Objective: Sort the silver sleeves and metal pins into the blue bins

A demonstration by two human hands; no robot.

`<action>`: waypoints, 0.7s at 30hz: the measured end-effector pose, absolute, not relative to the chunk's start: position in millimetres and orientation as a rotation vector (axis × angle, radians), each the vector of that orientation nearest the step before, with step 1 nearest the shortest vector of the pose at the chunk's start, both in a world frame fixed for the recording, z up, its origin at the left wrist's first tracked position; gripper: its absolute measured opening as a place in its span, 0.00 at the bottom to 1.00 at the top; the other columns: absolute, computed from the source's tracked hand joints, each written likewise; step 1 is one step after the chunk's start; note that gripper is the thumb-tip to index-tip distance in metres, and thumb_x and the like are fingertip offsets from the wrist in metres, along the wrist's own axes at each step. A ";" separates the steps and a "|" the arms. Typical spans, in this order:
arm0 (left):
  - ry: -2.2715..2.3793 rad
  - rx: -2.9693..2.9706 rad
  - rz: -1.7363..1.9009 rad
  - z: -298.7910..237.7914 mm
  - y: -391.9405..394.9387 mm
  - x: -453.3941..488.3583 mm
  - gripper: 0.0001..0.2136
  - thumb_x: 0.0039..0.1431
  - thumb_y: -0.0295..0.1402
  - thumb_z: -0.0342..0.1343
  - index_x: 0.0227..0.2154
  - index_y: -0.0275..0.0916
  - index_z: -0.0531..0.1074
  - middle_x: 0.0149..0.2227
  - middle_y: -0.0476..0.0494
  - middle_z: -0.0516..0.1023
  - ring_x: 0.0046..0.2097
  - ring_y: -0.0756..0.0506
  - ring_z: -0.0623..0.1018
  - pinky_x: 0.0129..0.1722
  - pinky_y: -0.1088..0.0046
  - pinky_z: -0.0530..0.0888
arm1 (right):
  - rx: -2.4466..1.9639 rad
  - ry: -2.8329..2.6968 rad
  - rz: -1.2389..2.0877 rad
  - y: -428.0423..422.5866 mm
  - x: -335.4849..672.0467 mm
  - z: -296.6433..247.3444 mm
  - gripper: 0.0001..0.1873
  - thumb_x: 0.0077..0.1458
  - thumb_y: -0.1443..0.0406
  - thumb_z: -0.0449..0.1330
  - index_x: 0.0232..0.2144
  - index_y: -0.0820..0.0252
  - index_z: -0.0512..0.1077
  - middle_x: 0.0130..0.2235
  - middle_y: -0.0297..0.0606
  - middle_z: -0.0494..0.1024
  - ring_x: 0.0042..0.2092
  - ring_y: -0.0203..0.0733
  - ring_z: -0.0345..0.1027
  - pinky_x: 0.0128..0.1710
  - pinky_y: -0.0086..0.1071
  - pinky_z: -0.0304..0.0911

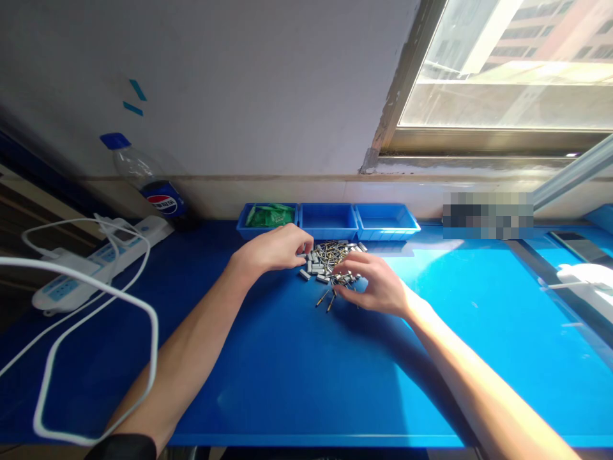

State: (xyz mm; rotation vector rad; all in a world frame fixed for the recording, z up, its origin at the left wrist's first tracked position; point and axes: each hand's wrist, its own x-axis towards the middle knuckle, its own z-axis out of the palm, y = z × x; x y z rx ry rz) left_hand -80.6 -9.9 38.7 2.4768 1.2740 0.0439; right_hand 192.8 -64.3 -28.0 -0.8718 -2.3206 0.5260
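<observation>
Metal parts point(331, 257) near bin point(248, 233) of green plastic point(269, 216)

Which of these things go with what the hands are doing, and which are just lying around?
Goes with it:
small grey rectangular blocks and thin gold-and-dark metal pins, heaped near the left hand and right hand
probably three blue plastic trays

Just lying about, it seems:
clear plastic bottle with blue cap
white plastic power strip
white looped cable

Sunlight from the window point(507, 96) brightens the right of a blue table point(287, 383) against a pale wall point(249, 89).
</observation>
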 end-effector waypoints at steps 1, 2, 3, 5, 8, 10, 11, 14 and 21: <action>1.266 2.454 0.009 38.7 -11.1 -78.9 0.05 0.55 0.27 0.65 0.35 0.41 0.83 0.36 0.45 0.86 0.36 0.44 0.82 0.34 0.72 0.70 | -0.821 -2.397 0.528 -66.7 190.5 -27.0 0.10 0.64 0.60 0.71 0.47 0.54 0.84 0.44 0.42 0.82 0.43 0.48 0.76 0.42 0.41 0.70; 1.249 2.429 -0.018 39.0 -12.4 -76.9 0.04 0.55 0.27 0.65 0.33 0.41 0.82 0.35 0.46 0.85 0.35 0.45 0.81 0.33 0.73 0.69 | -0.778 -2.457 0.534 -69.0 187.9 -25.9 0.12 0.63 0.59 0.72 0.48 0.53 0.85 0.45 0.43 0.81 0.45 0.50 0.76 0.44 0.42 0.72; 1.226 2.403 -0.041 39.7 -14.0 -74.8 0.03 0.54 0.27 0.66 0.31 0.41 0.81 0.34 0.47 0.85 0.34 0.45 0.80 0.31 0.73 0.69 | -0.747 -2.505 0.537 -71.1 185.3 -24.7 0.13 0.62 0.59 0.74 0.49 0.53 0.85 0.47 0.44 0.80 0.46 0.51 0.76 0.45 0.43 0.72; 1.167 2.363 -0.075 41.7 -17.6 -70.3 0.04 0.51 0.26 0.68 0.30 0.41 0.81 0.33 0.48 0.84 0.33 0.46 0.80 0.29 0.73 0.67 | -0.713 -2.581 0.518 -73.9 181.4 -23.1 0.13 0.63 0.59 0.74 0.49 0.51 0.86 0.48 0.44 0.80 0.48 0.51 0.75 0.48 0.45 0.73; 1.112 2.334 -0.099 44.1 -23.5 -63.9 0.05 0.49 0.25 0.68 0.29 0.42 0.82 0.31 0.50 0.83 0.32 0.46 0.80 0.28 0.73 0.67 | -0.704 -2.658 0.452 -74.2 180.2 -23.5 0.11 0.68 0.61 0.70 0.50 0.51 0.87 0.51 0.46 0.80 0.50 0.52 0.75 0.52 0.47 0.73; 1.108 2.319 -0.140 44.7 -26.7 -60.2 0.05 0.49 0.25 0.68 0.28 0.42 0.83 0.29 0.50 0.83 0.30 0.46 0.79 0.27 0.73 0.67 | -0.702 -2.676 0.420 -72.5 181.5 -25.9 0.10 0.71 0.61 0.68 0.51 0.51 0.87 0.52 0.47 0.81 0.51 0.52 0.75 0.53 0.47 0.73; 1.110 2.314 -0.169 44.8 -27.9 -58.5 0.04 0.49 0.26 0.68 0.28 0.42 0.83 0.29 0.49 0.83 0.29 0.46 0.79 0.27 0.73 0.67 | -0.701 -2.678 0.403 -71.3 182.5 -27.4 0.09 0.72 0.61 0.67 0.50 0.51 0.87 0.53 0.47 0.81 0.51 0.52 0.75 0.53 0.47 0.72; 1.124 2.315 -0.228 45.3 -30.2 -55.0 0.04 0.51 0.26 0.67 0.28 0.42 0.84 0.28 0.48 0.84 0.28 0.46 0.79 0.27 0.72 0.66 | -0.712 -2.674 0.331 -67.6 184.8 -31.6 0.09 0.73 0.64 0.65 0.46 0.51 0.87 0.53 0.46 0.82 0.52 0.51 0.74 0.52 0.46 0.71; 1.188 2.355 -0.150 41.9 -28.4 -55.0 0.04 0.58 0.29 0.65 0.29 0.40 0.85 0.28 0.45 0.85 0.30 0.45 0.81 0.30 0.72 0.70 | -0.774 -2.691 0.173 -63.6 183.2 -38.8 0.09 0.75 0.67 0.60 0.43 0.57 0.81 0.52 0.47 0.81 0.49 0.52 0.70 0.50 0.47 0.69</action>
